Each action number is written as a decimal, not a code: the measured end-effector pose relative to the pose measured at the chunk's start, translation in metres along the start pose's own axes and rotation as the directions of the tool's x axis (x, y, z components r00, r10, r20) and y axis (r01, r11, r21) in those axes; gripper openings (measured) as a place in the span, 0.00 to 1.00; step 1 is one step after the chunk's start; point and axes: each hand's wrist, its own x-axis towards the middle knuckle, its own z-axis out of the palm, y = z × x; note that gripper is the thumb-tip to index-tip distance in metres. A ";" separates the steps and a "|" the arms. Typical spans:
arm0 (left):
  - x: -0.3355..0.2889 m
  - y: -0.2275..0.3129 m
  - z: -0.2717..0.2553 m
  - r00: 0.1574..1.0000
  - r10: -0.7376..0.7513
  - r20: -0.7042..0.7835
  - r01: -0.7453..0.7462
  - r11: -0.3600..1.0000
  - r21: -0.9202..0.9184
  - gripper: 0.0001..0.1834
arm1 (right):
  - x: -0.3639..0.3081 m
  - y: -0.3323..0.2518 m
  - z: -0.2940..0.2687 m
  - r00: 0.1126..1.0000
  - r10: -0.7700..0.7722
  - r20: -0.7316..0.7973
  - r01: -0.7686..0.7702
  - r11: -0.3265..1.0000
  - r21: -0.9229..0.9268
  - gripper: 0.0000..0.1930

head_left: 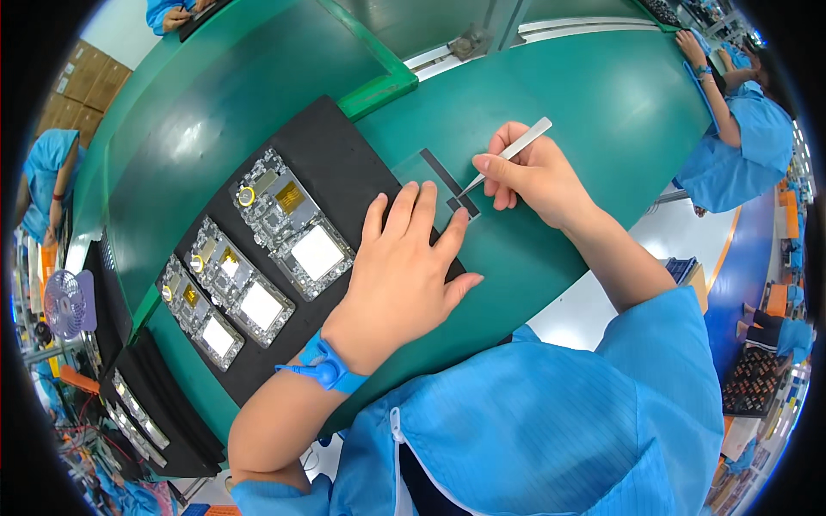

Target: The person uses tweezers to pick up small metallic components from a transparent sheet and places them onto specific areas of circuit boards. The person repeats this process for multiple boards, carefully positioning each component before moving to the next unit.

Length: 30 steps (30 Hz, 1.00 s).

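My right hand pinches a pair of silver tweezers. Their tips touch or hover just above the lower end of a clear sheet edged with black strips. Spread flat, my left hand rests with its fingertips at the sheet, index finger close to the tweezer tips. Under that hand lies a black mat. Three circuit boards sit on the mat in a slanting row: a near-hand board, a middle board and a left board. A blue wrist strap circles my left wrist.
The green work surface has a raised green edge behind the mat. More boards lie on dark mats at lower left. A purple fan stands at far left. People in blue, including one at right, work nearby.
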 end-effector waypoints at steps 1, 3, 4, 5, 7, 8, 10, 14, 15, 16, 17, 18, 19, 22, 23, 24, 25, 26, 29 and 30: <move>0.001 -0.003 0.002 1.000 0.022 0.002 -0.022 1.000 -0.013 0.34 | 0.000 0.000 0.000 1.000 -0.002 0.002 0.002 1.000 0.003 0.11; 0.001 -0.006 0.003 0.999 0.043 0.000 -0.043 0.999 -0.017 0.34 | 0.000 0.001 -0.001 1.000 -0.006 0.010 0.006 1.000 0.010 0.11; 0.001 -0.007 0.002 0.999 0.047 -0.007 -0.047 0.999 -0.017 0.34 | 0.000 0.002 -0.001 1.000 -0.006 0.014 0.006 1.000 0.019 0.11; 0.001 -0.007 0.003 0.999 0.048 -0.007 -0.048 0.999 -0.020 0.35 | 0.001 0.003 -0.002 1.000 -0.006 0.019 0.005 1.000 0.028 0.11; 0.002 -0.006 0.004 0.999 0.044 -0.012 -0.044 0.999 -0.025 0.35 | 0.000 0.005 -0.004 1.000 -0.010 0.022 0.009 0.998 0.057 0.11; 0.002 -0.006 0.003 0.999 0.043 -0.011 -0.044 0.999 -0.025 0.35 | -0.001 0.007 -0.004 1.000 -0.014 0.020 0.012 0.997 0.075 0.10; 0.001 -0.007 0.003 0.999 0.039 -0.012 -0.040 0.999 -0.025 0.35 | -0.004 0.009 -0.003 1.000 -0.030 0.001 0.030 0.989 0.147 0.10; -0.009 -0.009 0.006 0.999 0.005 -0.040 -0.007 0.998 -0.056 0.34 | -0.007 0.007 0.007 0.993 -0.093 -0.078 0.115 0.928 0.354 0.09; -0.014 -0.006 0.004 0.999 0.009 -0.051 -0.013 0.997 -0.072 0.34 | -0.008 0.002 0.011 0.991 -0.096 -0.094 0.124 0.918 0.377 0.09; -0.023 -0.001 -0.003 0.998 0.025 -0.062 -0.029 0.998 -0.062 0.37 | -0.006 -0.001 0.021 0.990 -0.097 -0.100 0.130 0.901 0.415 0.09; -0.033 0.003 -0.011 0.997 -0.035 -0.074 0.026 0.993 -0.113 0.38 | -0.007 -0.005 0.030 0.992 -0.091 -0.088 0.120 0.896 0.427 0.10; -0.044 0.009 -0.020 0.992 -0.095 -0.083 0.081 0.983 -0.163 0.39 | -0.005 -0.008 0.043 0.995 -0.079 -0.059 0.097 0.890 0.446 0.10; -0.059 0.009 -0.028 0.984 -0.165 -0.065 0.159 0.983 -0.091 0.42 | -0.003 -0.012 0.058 0.997 -0.066 -0.038 0.076 0.883 0.463 0.11; -0.091 0.000 -0.030 0.926 -0.363 -0.106 0.377 0.908 0.185 0.43 | 0.003 -0.019 0.101 0.999 -0.041 0.009 0.032 0.886 0.463 0.13; -0.096 -0.004 -0.027 0.926 -0.359 -0.118 0.376 0.907 0.189 0.43 | 0.006 -0.020 0.115 0.998 -0.048 0.036 0.026 0.889 0.457 0.13; -0.099 -0.008 -0.023 0.926 -0.354 -0.128 0.374 0.907 0.193 0.43 | 0.008 -0.021 0.126 0.997 -0.053 0.061 0.020 0.893 0.450 0.13; -0.103 -0.011 -0.020 0.924 -0.355 -0.141 0.377 0.906 0.192 0.43 | 0.011 -0.022 0.134 0.996 -0.043 0.084 0.005 0.912 0.409 0.14; -0.105 -0.014 -0.018 0.930 -0.337 -0.149 0.362 0.911 0.197 0.43 | 0.013 -0.023 0.139 0.996 -0.051 0.078 0.017 0.922 0.387 0.14; -0.106 -0.018 -0.014 0.940 -0.300 -0.163 0.330 0.918 0.218 0.42 | 0.017 -0.018 0.150 0.995 -0.069 0.071 0.043 0.947 0.318 0.14; -0.106 -0.018 -0.015 0.937 -0.309 -0.165 0.340 0.915 0.215 0.42 | 0.018 -0.019 0.152 0.996 -0.068 0.066 0.045 0.952 0.303 0.13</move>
